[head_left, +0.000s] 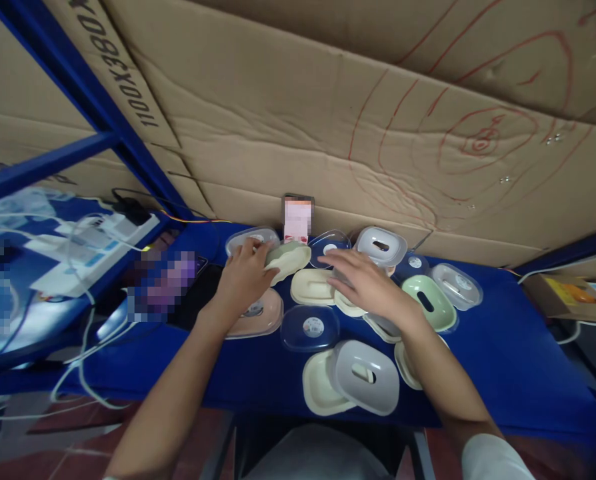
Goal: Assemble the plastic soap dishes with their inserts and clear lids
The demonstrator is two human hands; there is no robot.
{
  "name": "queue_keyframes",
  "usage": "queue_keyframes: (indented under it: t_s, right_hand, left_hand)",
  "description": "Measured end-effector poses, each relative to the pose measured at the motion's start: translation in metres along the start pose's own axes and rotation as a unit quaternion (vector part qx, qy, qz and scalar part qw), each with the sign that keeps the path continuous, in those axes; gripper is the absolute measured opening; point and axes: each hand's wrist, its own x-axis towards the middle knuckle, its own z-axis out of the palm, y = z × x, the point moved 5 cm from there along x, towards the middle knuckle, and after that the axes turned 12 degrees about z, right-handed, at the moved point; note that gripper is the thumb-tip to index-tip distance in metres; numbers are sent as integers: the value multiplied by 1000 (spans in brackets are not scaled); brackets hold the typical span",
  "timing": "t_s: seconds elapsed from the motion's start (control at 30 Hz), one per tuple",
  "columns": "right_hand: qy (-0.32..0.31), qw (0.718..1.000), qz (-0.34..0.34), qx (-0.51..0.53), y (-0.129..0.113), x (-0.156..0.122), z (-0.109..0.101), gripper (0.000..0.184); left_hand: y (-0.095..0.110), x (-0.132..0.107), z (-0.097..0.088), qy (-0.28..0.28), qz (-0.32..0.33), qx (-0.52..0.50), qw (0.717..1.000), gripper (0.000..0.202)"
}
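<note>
My left hand (245, 272) is at the left of the cluster of dishes, its thumb and fingers closed about the near end of a tilted cream oval dish (294, 259). My right hand (363, 279) is stretched out over the middle of the cluster, fingers apart, above a flat cream dish (311, 287). Whether its fingertips touch anything beneath is hard to tell. Below my left wrist lies a pinkish dish (265, 317) with a label. A clear lid (305, 330) with a round sticker rests between my forearms. Close to the front edge, a grey slotted tray (371, 373) overlaps another cream dish (318, 383).
A green slotted tray (431, 303), a white slotted tray (381, 247) and several clear lids spread right and back. A phone (298, 219) leans against the cardboard wall (278, 120). Power strips and cables (85, 307) crowd the left; an open carton (568, 300) stands right.
</note>
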Motion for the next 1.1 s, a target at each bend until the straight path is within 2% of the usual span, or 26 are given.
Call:
queue_keyframes:
  t_s: [0.1,0.2,0.3,0.4,0.47,0.53,0.63,0.7,0.73,0.93,1.0,1.1]
  right_hand:
    - [46,993,107,30,17,7,1,58]
    - [57,959,245,129,32,11,8,56]
    - [44,935,263,235,33,13,13,46]
    - [70,919,249,298,37,11,9,48]
    - [60,913,228,333,43,9,4,50]
    - [14,910,198,364,50,9,0,48]
    - [-52,897,178,402,62,7,-9,42]
    - [-47,891,193,408,69,5,-15,41]
    - [-42,893,201,401,70,3,-17,41]
    - [-27,927,228,296,52,-5,-11,49]
    - [-35,924,217,314,53,-4,-10,42]
    - [-54,904,228,357,70,-3,-10,37]
  left_hand:
    - [8,1,-4,53,36,-44,997,52]
    - [44,0,-8,119,60,-71,988,59]
    - [91,6,1,177,100,-133,970,60]
    - [113,16,22,202,121,-266,935,62]
    - [111,20,37,195,96,-354,909,66]
    - [104,20,49,179,52,-429,884,74]
    - [100,15,61,130,-16,-553,823,76]
    - [104,11,65,98,-56,-615,781,71]
    - [106,9,65,93,-71,-628,769,70]
    - [107,8,65,124,-79,-607,781,81]
    - [101,8,69,130,-87,-607,779,83]
    - [92,8,76,127,-114,-597,784,81]
